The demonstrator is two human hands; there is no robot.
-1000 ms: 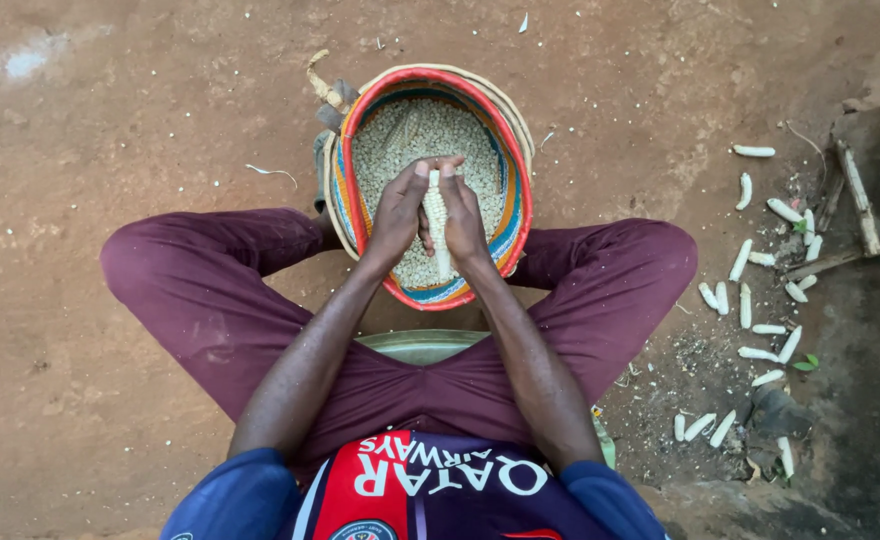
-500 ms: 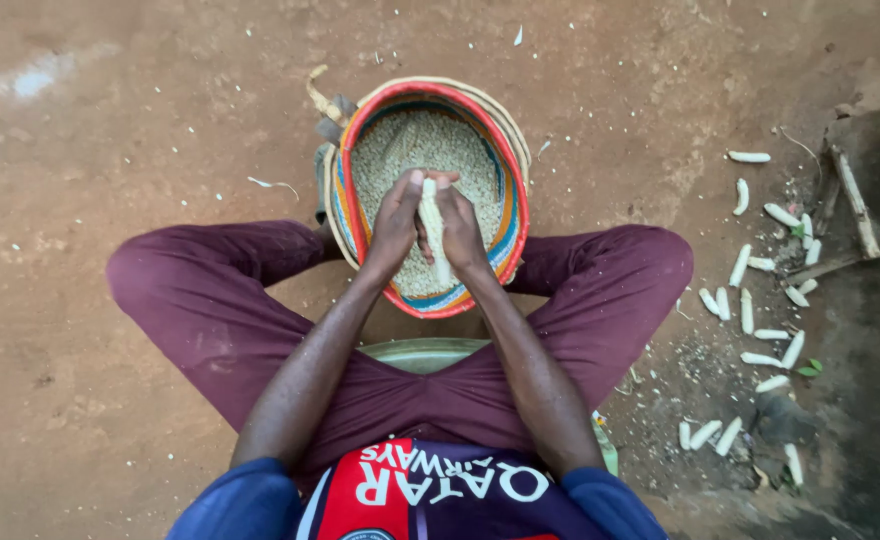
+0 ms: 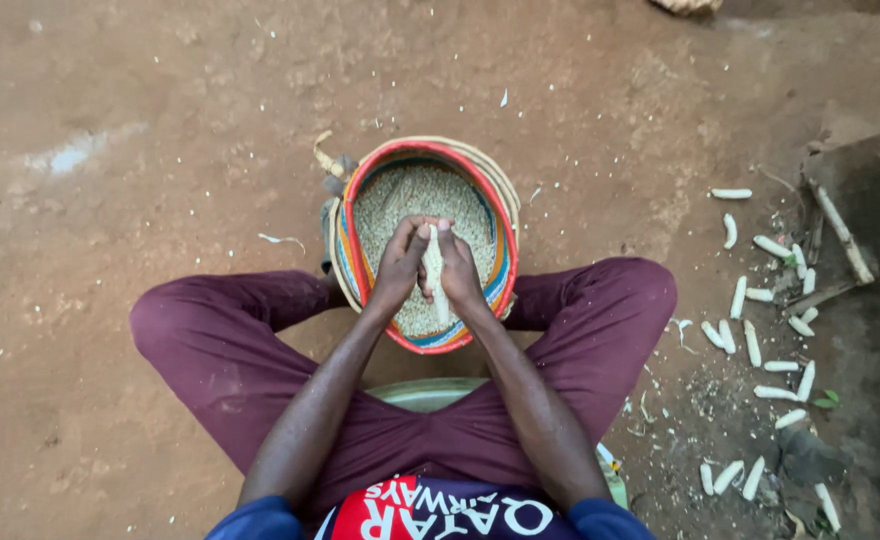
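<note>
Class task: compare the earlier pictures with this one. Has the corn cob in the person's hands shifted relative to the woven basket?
No. The corn cob sits between the left hand and right hand, over the near half of the woven basket, as before.

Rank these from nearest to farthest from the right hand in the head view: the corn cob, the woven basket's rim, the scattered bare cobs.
1. Corn cob: held between right hand and left hand.
2. Woven basket rim: directly beneath the hands.
3. Scattered bare cobs: on the ground, far right.
</note>
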